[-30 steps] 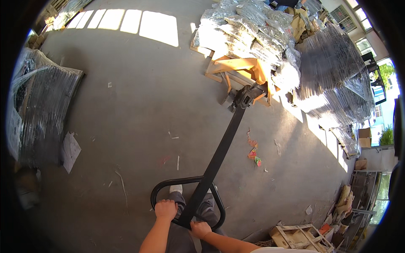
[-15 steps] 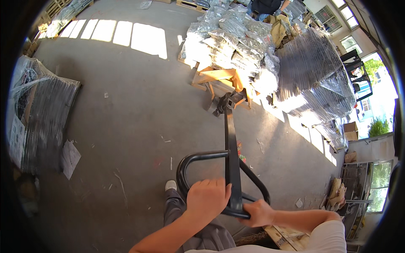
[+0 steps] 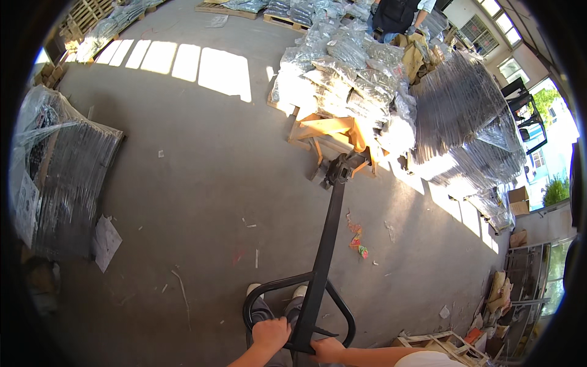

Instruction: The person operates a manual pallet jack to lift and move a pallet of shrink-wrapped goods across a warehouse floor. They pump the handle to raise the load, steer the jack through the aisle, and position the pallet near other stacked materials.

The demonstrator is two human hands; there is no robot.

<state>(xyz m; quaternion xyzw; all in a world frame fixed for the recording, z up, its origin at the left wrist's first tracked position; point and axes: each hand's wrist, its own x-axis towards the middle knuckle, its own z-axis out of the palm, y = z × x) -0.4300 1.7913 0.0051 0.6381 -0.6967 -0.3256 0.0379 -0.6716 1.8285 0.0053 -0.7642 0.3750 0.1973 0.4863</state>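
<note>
The black handle (image 3: 321, 266) of a pallet jack slants from the far middle down to my body, ending in a closed loop. My left hand (image 3: 271, 334) is closed around the loop's lower left part, its knuckles up. On the other side of the shaft, my right hand (image 3: 328, 350) is wrapped around the loop's lower right part. The orange pallet jack body (image 3: 330, 127) stands at the far end of the handle, in front of a pallet piled with clear plastic-wrapped bags (image 3: 348, 79). My shoes show through the loop.
A stretch-wrapped stack (image 3: 76, 183) stands at left. A taller wrapped stack (image 3: 461, 116) rises right of the bags. Behind the bags is another person (image 3: 394, 17) in dark clothing. Wooden pieces (image 3: 443, 345) lie near right, by a metal rack (image 3: 526, 281). Paper scraps litter the floor.
The handle loop has come down and closer to my body, both hands moving with it. The pallet jack and bags sit slightly lower and farther right in the picture.
</note>
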